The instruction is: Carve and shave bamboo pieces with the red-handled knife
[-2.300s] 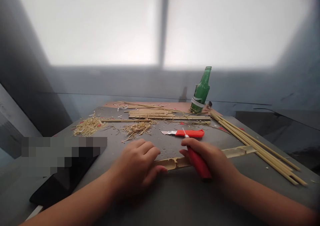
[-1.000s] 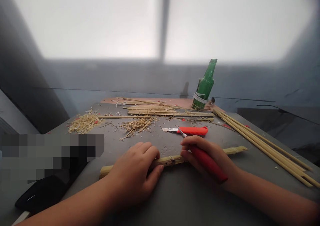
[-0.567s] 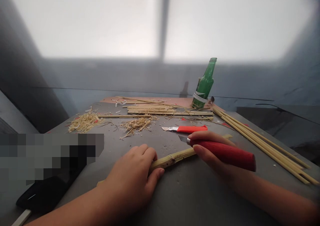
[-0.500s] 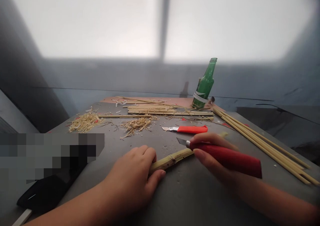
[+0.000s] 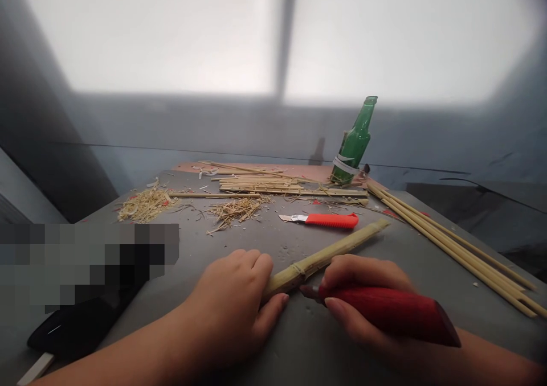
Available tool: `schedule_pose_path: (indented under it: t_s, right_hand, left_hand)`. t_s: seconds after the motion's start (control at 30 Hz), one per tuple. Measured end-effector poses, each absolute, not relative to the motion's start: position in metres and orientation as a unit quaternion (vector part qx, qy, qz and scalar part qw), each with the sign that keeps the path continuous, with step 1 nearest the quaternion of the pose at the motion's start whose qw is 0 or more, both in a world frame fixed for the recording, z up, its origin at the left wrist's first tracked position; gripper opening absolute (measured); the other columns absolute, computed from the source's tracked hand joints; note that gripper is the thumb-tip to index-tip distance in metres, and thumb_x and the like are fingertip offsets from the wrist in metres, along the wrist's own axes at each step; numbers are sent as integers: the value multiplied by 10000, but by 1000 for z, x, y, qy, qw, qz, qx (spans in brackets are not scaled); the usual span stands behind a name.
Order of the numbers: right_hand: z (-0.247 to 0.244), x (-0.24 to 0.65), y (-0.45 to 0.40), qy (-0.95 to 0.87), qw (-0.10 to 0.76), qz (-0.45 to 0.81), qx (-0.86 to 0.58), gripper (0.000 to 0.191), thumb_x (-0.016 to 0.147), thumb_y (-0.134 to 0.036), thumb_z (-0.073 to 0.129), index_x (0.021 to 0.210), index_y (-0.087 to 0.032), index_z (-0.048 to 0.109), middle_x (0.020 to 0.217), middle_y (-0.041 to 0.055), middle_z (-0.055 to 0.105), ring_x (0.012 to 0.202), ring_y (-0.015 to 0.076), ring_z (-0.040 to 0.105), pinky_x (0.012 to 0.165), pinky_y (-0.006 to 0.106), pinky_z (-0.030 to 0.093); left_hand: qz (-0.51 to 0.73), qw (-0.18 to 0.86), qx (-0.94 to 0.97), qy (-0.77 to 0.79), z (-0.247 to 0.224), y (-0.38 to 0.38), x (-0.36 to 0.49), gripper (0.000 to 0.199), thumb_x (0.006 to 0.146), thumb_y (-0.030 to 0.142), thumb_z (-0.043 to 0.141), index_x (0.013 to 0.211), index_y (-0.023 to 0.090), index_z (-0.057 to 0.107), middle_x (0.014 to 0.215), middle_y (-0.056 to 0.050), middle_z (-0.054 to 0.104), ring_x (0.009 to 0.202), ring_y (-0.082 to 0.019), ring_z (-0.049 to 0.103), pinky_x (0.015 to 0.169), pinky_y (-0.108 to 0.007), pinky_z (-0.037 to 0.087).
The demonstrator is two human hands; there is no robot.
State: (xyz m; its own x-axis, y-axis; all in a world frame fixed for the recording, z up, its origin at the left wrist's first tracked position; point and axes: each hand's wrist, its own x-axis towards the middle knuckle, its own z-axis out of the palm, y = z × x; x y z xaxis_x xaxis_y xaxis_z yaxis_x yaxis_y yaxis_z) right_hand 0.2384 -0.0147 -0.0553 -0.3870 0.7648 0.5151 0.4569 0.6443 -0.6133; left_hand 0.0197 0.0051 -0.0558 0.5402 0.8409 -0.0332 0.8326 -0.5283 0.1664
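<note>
My left hand [image 5: 239,295] is wrapped round the near end of a pale yellow-green bamboo stick [image 5: 337,250] with a raised node. The stick slants away to the right over the grey tabletop. Between the fingers and thumb of my right hand [image 5: 363,295] is a carving knife [image 5: 388,312] with a thick red wooden handle. Its short blade points left, low beside the stick just below the node; whether it touches cannot be made out. Behind the stick lies a utility knife [image 5: 329,220] with an orange-red grip and its blade out.
Shavings form two piles, a left one [image 5: 147,204] and a middle one [image 5: 235,210]. Thin bamboo strips [image 5: 260,185] lie at the back beside a leaning green bottle [image 5: 352,147]. Long bamboo sticks [image 5: 448,249] run along the right side. A black object [image 5: 72,323] is at lower left.
My right hand has brought the carving knife down and slightly left, from above the bamboo stick to low beside its node. My left hand keeps its hold on the stick.
</note>
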Motion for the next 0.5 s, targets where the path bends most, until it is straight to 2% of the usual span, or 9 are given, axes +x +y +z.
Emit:
schedule_pose_path:
  t_s: [0.13,0.5]
  right_hand:
    - [-60,239,-15,-817,408,165,-373,88,795,-186,619,766,-267,639,605,-31,664,476,151,602,470,254,500]
    - [-57,235,-13,-826,398,166,-362,76,787,-169,615,770,-241,633,626,-29,679,502,132,612,487,231,482]
  left_hand:
    - [26,86,874,478,-57,5,19,217,948,418,462,923,221,552,984,-77,657,897,-306,619,733,-424,474]
    - [31,89,877,472,-56,6,17,255,971,437,427,918,217,545,979,-70,647,895,-296,606,741,-415,461]
